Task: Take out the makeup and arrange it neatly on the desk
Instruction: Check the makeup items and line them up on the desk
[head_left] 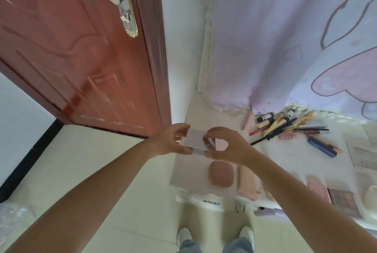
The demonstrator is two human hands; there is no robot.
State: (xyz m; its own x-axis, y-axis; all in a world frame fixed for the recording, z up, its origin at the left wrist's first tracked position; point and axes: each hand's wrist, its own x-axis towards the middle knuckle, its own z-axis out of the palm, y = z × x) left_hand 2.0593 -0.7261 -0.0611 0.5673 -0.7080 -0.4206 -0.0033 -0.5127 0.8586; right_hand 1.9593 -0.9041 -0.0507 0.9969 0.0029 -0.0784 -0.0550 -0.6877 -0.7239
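A flat pale lilac square compact (194, 139) is held above the left end of the white desk (285, 157). My left hand (173, 140) grips its left edge and my right hand (226, 144) pinches its right side. Below it on the desk lie a rounded pink case (221, 173) and a peach tube (245, 181). Further right sit a pink palette (318, 190) and an eyeshadow palette (344, 201). A heap of pencils, brushes and tubes (285, 126) lies at the back.
A red-brown door (77, 49) stands at the left, a lilac patterned curtain (295, 38) hangs behind the desk. Printed paper (363, 157) lies at the right. My shoes (184, 236) are on the pale tiled floor below the desk edge.
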